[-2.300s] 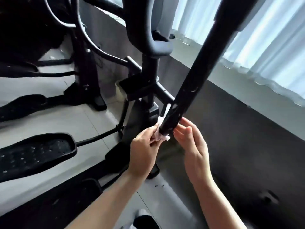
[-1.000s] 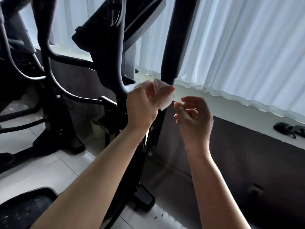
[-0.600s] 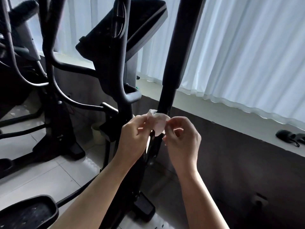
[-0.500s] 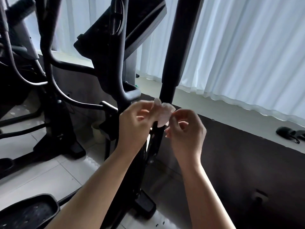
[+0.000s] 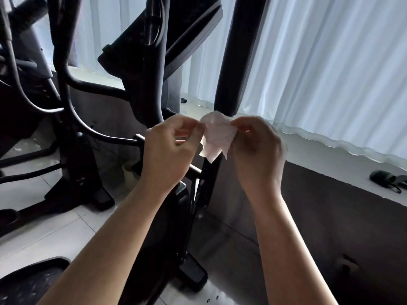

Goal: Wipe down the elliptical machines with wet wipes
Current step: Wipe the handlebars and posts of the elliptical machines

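Here both hands are raised in front of the elliptical's black upright arm [image 5: 233, 62], stretching a crumpled white wet wipe [image 5: 217, 136] between them. Left hand [image 5: 169, 150] pinches the wipe's left edge with curled fingers, right hand [image 5: 257, 150] pinches the right edge. Wipe hangs just below the arm's padded grip; contact unclear. Console [image 5: 167, 34] behind-left, white curtain [image 5: 330, 69] right, pedal [image 5: 33, 280] lower-left on tiled floor [image 5: 55, 234].

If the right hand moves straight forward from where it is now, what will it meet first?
Probably the black upright bar of the elliptical, just beyond the wet wipe that the right hand pinches; depth is hard to judge.
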A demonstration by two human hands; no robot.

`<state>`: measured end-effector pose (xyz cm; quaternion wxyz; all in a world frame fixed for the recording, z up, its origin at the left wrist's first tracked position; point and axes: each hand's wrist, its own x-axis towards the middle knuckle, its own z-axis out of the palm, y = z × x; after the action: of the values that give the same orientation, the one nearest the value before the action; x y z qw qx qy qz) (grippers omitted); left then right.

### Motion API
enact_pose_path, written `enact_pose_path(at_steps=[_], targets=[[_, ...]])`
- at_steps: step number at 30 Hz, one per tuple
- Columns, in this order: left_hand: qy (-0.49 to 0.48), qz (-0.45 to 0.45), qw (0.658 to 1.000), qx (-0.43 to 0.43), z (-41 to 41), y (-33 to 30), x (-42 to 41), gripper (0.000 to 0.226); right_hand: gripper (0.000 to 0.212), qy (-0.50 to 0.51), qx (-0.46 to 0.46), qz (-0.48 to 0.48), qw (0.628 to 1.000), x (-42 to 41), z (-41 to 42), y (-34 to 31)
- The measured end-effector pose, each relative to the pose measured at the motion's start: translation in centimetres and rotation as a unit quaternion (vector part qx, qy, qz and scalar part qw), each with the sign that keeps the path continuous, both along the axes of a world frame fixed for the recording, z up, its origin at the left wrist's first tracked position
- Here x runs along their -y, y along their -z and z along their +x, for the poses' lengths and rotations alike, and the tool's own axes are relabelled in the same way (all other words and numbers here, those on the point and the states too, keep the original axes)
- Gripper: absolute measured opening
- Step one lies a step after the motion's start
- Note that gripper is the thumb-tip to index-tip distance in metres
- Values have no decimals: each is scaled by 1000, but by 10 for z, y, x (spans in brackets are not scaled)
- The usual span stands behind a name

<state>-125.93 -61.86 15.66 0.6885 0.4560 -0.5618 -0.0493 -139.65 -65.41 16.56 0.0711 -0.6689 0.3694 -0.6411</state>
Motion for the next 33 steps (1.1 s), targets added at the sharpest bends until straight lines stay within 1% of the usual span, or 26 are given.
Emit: enact_pose_path(at_steps=[1, 3, 5, 6, 7, 8, 10, 12, 14, 16, 18, 19, 21, 22, 23, 27, 29, 31, 33], targets=[[5, 4, 1000, -8, 2, -1, 0, 17, 25, -13, 2, 7, 1000, -2, 0, 1], [53, 35, 996, -61, 4, 0, -1, 15, 31, -53, 33, 29, 998, -10, -1, 8], [105, 59, 985, -121, 3, 0, -3, 16, 23, -63, 51, 22, 996, -16, -4, 16], [115, 58, 983, -133, 3, 0, -4, 17, 19, -55, 46, 14, 997, -17, -5, 20], [113, 47, 984, -128, 2, -1, -5, 20, 17, -51, 42, 10, 998, -18, -5, 22], [104, 34, 988, -106, 1, -2, -5, 21, 16, -57, 42, 9, 997, -18, -5, 23], [78, 17, 996, -29, -1, -5, -5, 23, 18, -70, 36, 12, 997, -18, -4, 24], [60, 22, 998, 23, -1, -9, -6, 26, 20, -62, 29, 24, 997, -19, -2, 23], [50, 35, 998, 34, 3, -13, -8, 34, 17, -42, 27, 45, 998, -18, -2, 19], [52, 57, 997, 29, 12, -14, -11, 36, 19, -21, 17, 63, 998, -17, -1, 14], [49, 94, 993, 47, 19, -14, -11, 30, 17, -16, 0, 73, 997, -16, 4, 10], [37, 113, 989, 88, 21, -14, -10, 26, 16, -14, -11, 73, 997, -17, 7, 9], [6, 146, 970, 196, 22, -11, -7, 21, 22, 1, -13, 65, 998, -18, 13, 9], [-5, 150, 964, 219, 24, -9, -4, 19, 26, 9, -4, 58, 998, -17, 16, 8], [-14, 152, 964, 216, 27, -8, -2, 16, 29, 19, 4, 45, 999, -15, 18, 8], [-52, 116, 976, 175, 34, -3, 9, 11, 37, 81, 17, -19, 996, -3, 31, 7], [-68, 65, 987, 132, 27, 4, 12, 17, 38, 97, 20, -39, 994, 0, 36, 11], [-76, 10, 992, 97, 15, 15, 16, 21, 40, 95, 29, -24, 995, 0, 37, 20], [-73, -26, 992, 98, 2, 34, 18, 19, 42, 87, 36, 11, 996, -2, 36, 35]])
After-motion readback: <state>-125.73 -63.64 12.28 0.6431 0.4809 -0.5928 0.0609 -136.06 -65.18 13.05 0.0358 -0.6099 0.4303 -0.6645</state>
